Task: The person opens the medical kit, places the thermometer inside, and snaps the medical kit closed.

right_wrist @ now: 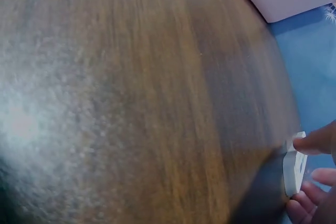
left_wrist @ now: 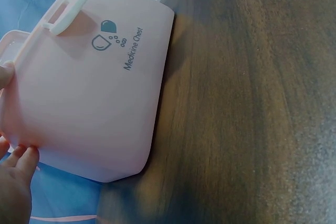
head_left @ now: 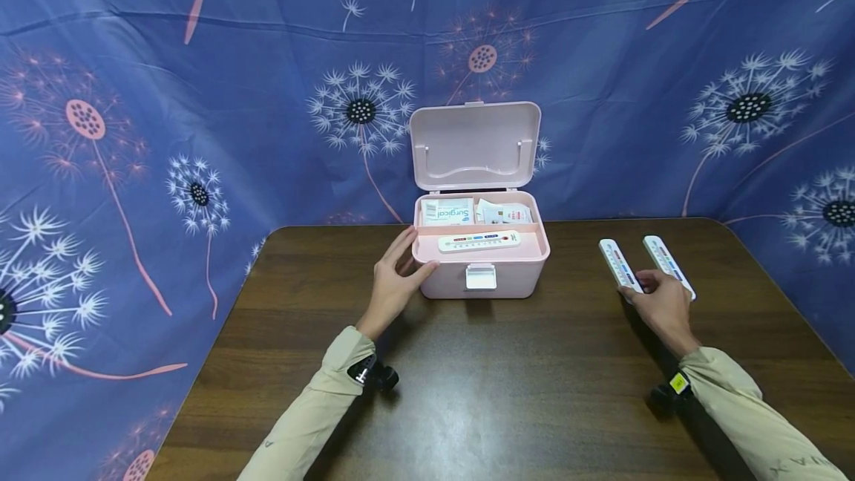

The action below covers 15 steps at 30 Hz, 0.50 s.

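A pink medicine chest [head_left: 510, 280] stands at the table's back with its lid [head_left: 476, 147] raised. My left hand [head_left: 392, 284] holds its left front corner, thumb at the front rim and fingers along the side. In the chest's front compartment lies a white thermometer [head_left: 479, 241] with a printed scale. Off to the right, my right hand [head_left: 664, 312] pinches the near end of a second thermometer [head_left: 616, 260] between thumb and fingers. A third thermometer [head_left: 661, 254] lies just right of it, its near part beside my fingers. The right wrist view shows the pinched thermometer [right_wrist: 291, 174] edge-on.
In the chest's back compartments sit a pack labelled Surgical [head_left: 447, 211] and several small white packets [head_left: 502, 214]. A white latch [head_left: 481, 277] hangs on the chest's front. Behind the brown wooden table [head_left: 494, 377] hangs a blue dandelion-print cloth [head_left: 280, 110].
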### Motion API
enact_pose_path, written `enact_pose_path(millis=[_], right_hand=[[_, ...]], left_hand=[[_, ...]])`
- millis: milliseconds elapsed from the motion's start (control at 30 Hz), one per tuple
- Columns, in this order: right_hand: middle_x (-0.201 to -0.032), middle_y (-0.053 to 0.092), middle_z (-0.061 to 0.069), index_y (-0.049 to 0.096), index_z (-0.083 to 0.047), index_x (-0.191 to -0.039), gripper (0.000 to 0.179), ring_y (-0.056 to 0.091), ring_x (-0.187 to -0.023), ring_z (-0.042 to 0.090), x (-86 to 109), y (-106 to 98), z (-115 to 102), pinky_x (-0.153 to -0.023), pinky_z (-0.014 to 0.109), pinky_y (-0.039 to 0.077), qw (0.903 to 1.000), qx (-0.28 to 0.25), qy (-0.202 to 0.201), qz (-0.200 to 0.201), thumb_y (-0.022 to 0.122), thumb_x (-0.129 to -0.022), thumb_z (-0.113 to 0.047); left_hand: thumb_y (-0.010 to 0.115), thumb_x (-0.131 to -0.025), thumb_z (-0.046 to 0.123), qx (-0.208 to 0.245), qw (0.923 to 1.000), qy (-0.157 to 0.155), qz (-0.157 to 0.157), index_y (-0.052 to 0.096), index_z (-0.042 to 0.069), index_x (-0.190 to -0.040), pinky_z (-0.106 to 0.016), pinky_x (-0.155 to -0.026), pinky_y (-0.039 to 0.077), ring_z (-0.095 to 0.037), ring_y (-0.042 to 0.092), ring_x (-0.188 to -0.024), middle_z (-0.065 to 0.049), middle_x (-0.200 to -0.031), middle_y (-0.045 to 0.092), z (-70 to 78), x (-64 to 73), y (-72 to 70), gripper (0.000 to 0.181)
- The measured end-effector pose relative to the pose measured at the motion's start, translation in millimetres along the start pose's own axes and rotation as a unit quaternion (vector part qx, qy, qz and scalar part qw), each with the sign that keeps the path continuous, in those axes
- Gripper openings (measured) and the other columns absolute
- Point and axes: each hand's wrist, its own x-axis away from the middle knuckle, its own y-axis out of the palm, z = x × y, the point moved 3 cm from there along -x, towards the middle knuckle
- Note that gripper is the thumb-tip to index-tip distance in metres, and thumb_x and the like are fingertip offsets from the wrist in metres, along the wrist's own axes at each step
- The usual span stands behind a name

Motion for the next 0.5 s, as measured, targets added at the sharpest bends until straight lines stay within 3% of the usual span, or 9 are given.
enact_pose_path(millis=[500], right_hand=[[-0.084,0.067,0.026,0.067,0.012,-0.093,0.034,0.058,-0.077,0.039,0.8,-6.5,-3.4,-0.064,0.042,0.035,0.9991,0.032,0.009,-0.028,0.077,-0.074,-0.015]], left_hand=[[0.075,-0.08,0.004,0.002,1.0,-0.004,-0.005,0.046,-0.01,-0.134,-0.053,-0.097,0.042,-0.036,0.04,-0.13,-0.025,-0.143,0.038,2.6,0.9,-0.5,0.063]])
